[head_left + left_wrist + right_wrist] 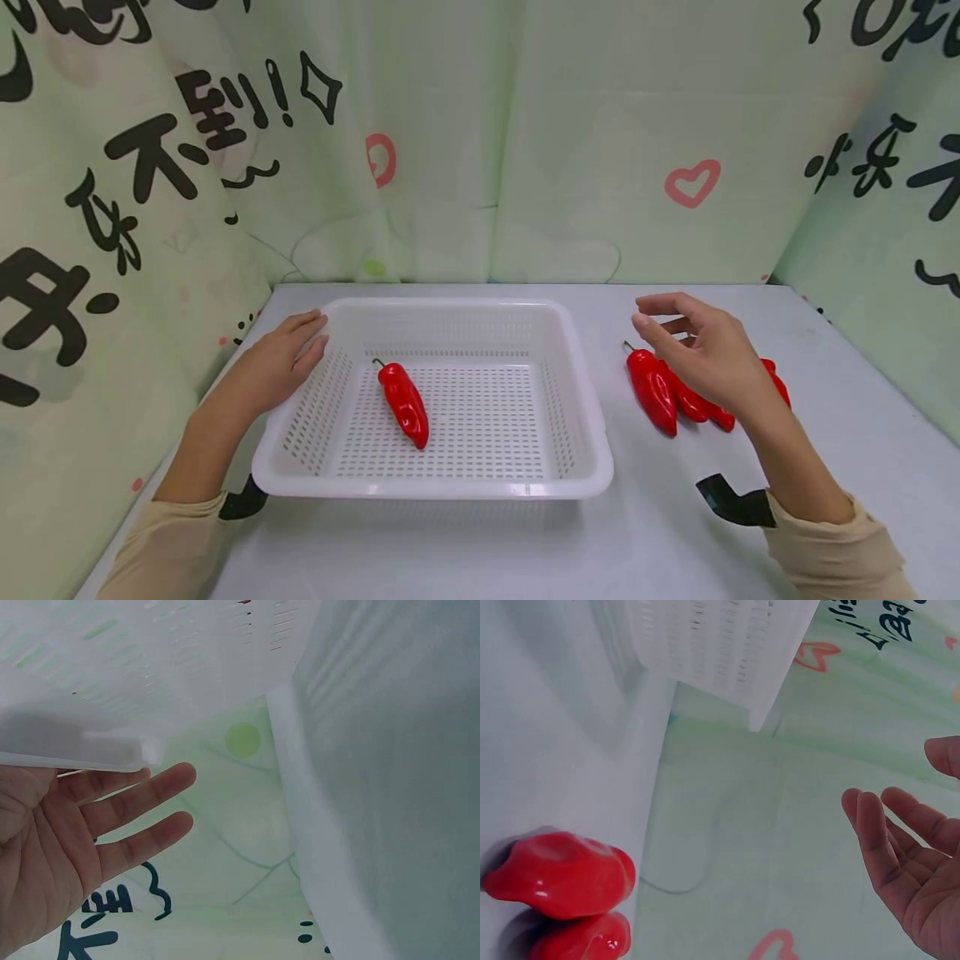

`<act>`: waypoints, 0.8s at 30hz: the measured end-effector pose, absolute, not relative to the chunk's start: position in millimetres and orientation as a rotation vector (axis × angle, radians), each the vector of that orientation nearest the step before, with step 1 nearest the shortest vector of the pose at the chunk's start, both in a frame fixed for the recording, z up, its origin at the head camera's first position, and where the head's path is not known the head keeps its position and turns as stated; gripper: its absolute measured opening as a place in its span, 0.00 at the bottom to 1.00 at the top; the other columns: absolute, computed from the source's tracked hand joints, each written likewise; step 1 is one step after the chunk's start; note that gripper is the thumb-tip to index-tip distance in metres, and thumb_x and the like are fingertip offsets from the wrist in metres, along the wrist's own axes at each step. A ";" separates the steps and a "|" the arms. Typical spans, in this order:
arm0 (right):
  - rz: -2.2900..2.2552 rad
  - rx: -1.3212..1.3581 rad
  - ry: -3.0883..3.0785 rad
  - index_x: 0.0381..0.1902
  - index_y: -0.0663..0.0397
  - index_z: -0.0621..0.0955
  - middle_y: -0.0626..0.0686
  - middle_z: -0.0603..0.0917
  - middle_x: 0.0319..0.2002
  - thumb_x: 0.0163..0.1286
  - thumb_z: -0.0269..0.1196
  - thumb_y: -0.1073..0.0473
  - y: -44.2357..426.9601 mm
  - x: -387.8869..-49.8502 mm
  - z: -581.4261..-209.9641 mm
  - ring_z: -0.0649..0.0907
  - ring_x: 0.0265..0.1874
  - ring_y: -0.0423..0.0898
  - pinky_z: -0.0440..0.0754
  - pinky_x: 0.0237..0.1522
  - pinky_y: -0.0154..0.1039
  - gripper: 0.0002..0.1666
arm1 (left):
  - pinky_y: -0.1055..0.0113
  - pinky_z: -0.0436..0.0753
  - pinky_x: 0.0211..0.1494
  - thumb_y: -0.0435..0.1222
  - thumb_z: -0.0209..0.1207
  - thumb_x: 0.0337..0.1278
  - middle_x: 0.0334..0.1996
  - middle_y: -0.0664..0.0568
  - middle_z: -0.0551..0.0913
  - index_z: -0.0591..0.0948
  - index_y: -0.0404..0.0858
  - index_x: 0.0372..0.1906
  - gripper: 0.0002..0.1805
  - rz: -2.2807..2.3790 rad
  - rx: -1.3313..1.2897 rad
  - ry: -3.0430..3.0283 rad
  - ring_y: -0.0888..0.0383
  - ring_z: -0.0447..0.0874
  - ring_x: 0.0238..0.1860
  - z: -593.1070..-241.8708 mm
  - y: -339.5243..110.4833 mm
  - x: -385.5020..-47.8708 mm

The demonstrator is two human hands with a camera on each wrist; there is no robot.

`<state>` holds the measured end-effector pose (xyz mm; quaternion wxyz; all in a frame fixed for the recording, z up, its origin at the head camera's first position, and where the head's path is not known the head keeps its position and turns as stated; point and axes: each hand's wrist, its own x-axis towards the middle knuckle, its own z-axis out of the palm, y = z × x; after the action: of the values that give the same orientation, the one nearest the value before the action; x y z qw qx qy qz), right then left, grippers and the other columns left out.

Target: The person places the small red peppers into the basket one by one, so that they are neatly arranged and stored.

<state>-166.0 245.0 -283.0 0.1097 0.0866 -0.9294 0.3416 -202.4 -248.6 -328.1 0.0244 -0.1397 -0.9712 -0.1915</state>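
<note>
A white perforated plastic basket [450,487] stands on the table, with one red pepper [405,404] lying inside it. My left hand [273,362] rests at the basket's left rim, its fingers fairly straight; the left wrist view shows those fingers [142,802] spread beside the rim. To the right of the basket, my right hand [701,346] hovers above several red peppers [651,392], partly hiding them. Its fingers are slightly bent, thumb apart, and nothing is between them. In the right wrist view two peppers [562,874] lie on the table, apart from the hand.
A white table [450,550] bears everything. Pale green curtains [600,150] with black lettering and pink hearts hang along the back and both sides. Dark straps [731,500] show at both wrists, by the beige sleeves.
</note>
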 end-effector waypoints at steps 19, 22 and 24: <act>0.851 0.192 -2.838 0.70 0.60 0.73 0.68 0.78 0.62 0.74 0.63 0.43 265.7 -174.9 -299.7 0.82 0.53 0.66 0.87 0.44 0.61 0.36 | 0.32 0.63 0.72 0.41 0.47 0.80 0.75 0.31 0.61 0.64 0.26 0.75 0.30 -0.613 -0.435 -2.995 0.28 0.59 0.74 -329.8 -248.7 -202.3; 0.838 0.175 -2.873 0.70 0.61 0.72 0.69 0.77 0.63 0.73 0.63 0.43 268.1 -178.1 -303.6 0.82 0.54 0.67 0.88 0.44 0.61 0.37 | 0.32 0.63 0.72 0.41 0.47 0.80 0.76 0.31 0.61 0.64 0.27 0.75 0.30 -0.612 -0.431 -3.000 0.28 0.59 0.74 -329.4 -248.1 -202.1; 0.820 0.175 -2.898 0.71 0.61 0.72 0.69 0.77 0.63 0.73 0.63 0.43 270.4 -180.2 -306.9 0.81 0.54 0.68 0.88 0.44 0.61 0.38 | 0.31 0.64 0.71 0.42 0.47 0.80 0.76 0.31 0.60 0.64 0.27 0.75 0.30 -0.608 -0.430 -3.003 0.28 0.59 0.74 -329.2 -248.4 -202.4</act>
<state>-180.2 270.4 -306.9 0.0622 0.0578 -0.9588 0.2713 -202.4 -248.4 -329.2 0.0238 -0.1388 -0.9704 -0.1963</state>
